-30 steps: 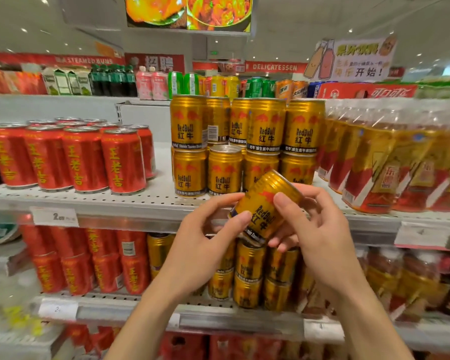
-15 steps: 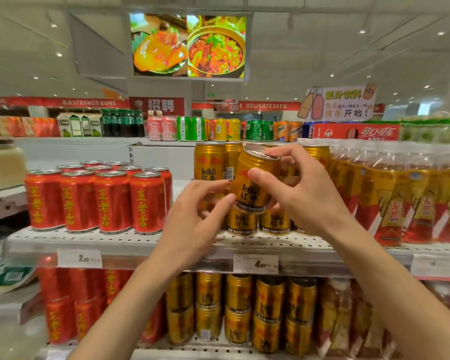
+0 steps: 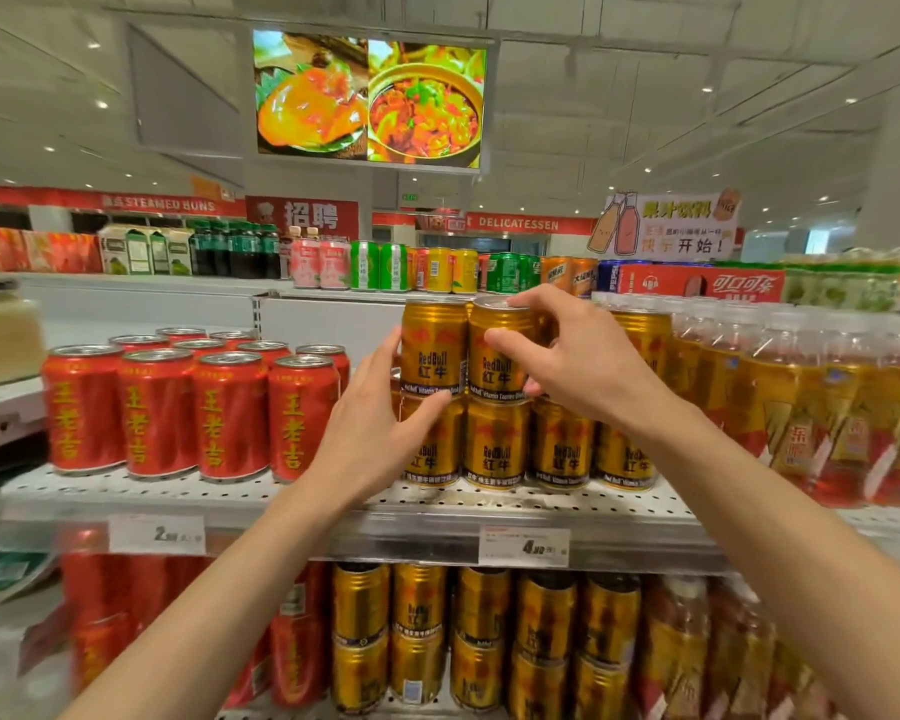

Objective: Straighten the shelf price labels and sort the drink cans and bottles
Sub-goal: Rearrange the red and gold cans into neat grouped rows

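A gold Red Bull can [image 3: 499, 362] stands upright in the top row of a two-high stack of gold cans [image 3: 494, 449] on the white shelf [image 3: 188, 498]. My right hand [image 3: 578, 356] grips that can from the right, thumb on its front and fingers over its rim. Spread flat, my left hand [image 3: 380, 433] rests against the lower left gold can [image 3: 432, 457] and the foot of the neighbouring upper can [image 3: 434, 350]. Two price labels sit on the shelf rail: one at the left [image 3: 157, 534] and one under the gold cans [image 3: 525, 547].
Red herbal-tea cans [image 3: 193, 407] stand left of the gold stack. Packs of tea bottles [image 3: 801, 407] fill the right. More gold cans [image 3: 479, 636] and red cans fill the shelf below. Mixed drinks line the top shelf [image 3: 385, 267].
The gold can went from tilted in both hands below the shelf up to the stack, where it now stands upright. My left hand dropped to the lower cans. The view has tilted upward.
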Demonstrator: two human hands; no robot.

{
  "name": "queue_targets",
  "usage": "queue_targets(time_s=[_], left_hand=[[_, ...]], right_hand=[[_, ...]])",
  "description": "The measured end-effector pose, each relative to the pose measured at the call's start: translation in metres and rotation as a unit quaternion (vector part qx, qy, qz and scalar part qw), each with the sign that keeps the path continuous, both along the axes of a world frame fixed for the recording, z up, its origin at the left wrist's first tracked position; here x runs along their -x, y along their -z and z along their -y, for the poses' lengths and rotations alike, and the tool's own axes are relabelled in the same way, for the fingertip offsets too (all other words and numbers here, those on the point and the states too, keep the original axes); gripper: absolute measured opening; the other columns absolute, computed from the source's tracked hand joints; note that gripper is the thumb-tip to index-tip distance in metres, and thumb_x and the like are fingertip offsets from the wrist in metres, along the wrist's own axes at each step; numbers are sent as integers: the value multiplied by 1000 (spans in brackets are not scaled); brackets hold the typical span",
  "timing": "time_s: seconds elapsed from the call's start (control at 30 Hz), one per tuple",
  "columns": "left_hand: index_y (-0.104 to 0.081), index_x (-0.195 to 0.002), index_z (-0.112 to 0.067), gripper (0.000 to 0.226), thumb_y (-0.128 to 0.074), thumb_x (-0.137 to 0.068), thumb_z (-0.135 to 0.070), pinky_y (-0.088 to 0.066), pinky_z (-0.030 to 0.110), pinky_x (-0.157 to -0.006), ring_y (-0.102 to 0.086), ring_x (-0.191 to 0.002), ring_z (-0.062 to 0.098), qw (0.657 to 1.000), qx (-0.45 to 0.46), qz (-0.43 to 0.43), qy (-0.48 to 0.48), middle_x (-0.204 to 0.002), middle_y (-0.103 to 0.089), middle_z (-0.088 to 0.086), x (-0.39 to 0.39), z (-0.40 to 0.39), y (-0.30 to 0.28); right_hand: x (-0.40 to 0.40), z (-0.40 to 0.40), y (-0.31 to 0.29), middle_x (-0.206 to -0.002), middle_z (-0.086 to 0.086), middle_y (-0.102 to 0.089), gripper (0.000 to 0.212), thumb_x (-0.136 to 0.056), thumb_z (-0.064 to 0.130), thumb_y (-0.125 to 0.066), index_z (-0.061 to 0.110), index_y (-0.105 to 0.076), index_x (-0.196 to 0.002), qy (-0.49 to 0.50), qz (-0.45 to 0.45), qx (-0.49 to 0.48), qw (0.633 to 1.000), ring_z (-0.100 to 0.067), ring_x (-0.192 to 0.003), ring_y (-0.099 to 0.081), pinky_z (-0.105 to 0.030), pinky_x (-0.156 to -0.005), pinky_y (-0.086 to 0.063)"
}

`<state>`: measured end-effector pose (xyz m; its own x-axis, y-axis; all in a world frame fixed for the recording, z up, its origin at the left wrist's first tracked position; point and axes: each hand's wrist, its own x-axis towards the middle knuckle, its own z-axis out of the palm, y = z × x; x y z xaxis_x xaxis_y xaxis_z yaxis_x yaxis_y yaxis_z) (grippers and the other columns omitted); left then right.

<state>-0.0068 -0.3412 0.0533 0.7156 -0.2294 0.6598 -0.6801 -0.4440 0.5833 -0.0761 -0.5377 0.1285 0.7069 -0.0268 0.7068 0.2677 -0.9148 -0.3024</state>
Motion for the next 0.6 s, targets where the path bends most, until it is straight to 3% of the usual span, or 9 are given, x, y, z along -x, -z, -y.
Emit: queue_targets(time_s=[0.07, 0.13, 0.3, 0.43, 0.53, 0.6], left_hand=[[-20, -162, -38, 82, -65, -94, -53, -44, 51, -116, -51, -137, 13, 1000, 9, -10, 6, -154, -50, -7, 0, 1, 1], [-18, -162, -40, 82, -65, -95, -51, -43, 49, -117, -50, -137, 12, 1000, 16, -17, 12, -153, -51, -9, 2, 1, 1], [-16, -161, -45, 80, -63, -97, -51, -39, 44, -118, -50, -136, 8, 999, 32, -31, 17, -147, -55, -12, 4, 0, 0], [-15, -161, -45, 79, -62, -98, -50, -38, 34, -110, -46, -120, -1, 998, 40, -46, 22, -126, -49, -21, 6, 0, 0], [-15, -161, -46, 79, -62, -98, -50, -36, 29, -104, -45, -119, -1, 998, 42, -48, 25, -127, -48, -21, 6, 1, 0], [-15, -161, -47, 78, -61, -98, -50, -38, 33, -108, -44, -122, -2, 997, 47, -48, 27, -131, -49, -22, 6, 1, 1]], right_hand=[[-1, 0, -2, -128, 2, -59, 50, -95, 51, -62, 19, -61, -133, 12, 16, 14, 1000, -13, -87, -67, -35, -85, -59], [-3, -1, -3, -133, 1, -56, 51, -95, 51, -62, 17, -62, -133, 12, 25, 31, 999, -12, -100, -61, -39, -90, -59], [-4, -1, 8, -143, 3, -53, 57, -96, 48, -63, 22, -50, -144, 7, 27, 70, 997, -4, -95, -51, -50, -96, -54], [-6, 1, 9, -144, 3, -54, 58, -97, 45, -63, 23, -45, -148, 7, 13, 58, 998, -10, -98, -54, -52, -99, -53], [-7, 0, 11, -145, 2, -54, 58, -97, 43, -63, 22, -45, -148, -2, 14, 57, 998, -19, -108, -62, -51, -100, -53], [-7, 0, 13, -145, 2, -54, 58, -97, 43, -63, 22, -45, -148, -7, 16, 52, 998, -21, -111, -63, -51, -98, -54]])
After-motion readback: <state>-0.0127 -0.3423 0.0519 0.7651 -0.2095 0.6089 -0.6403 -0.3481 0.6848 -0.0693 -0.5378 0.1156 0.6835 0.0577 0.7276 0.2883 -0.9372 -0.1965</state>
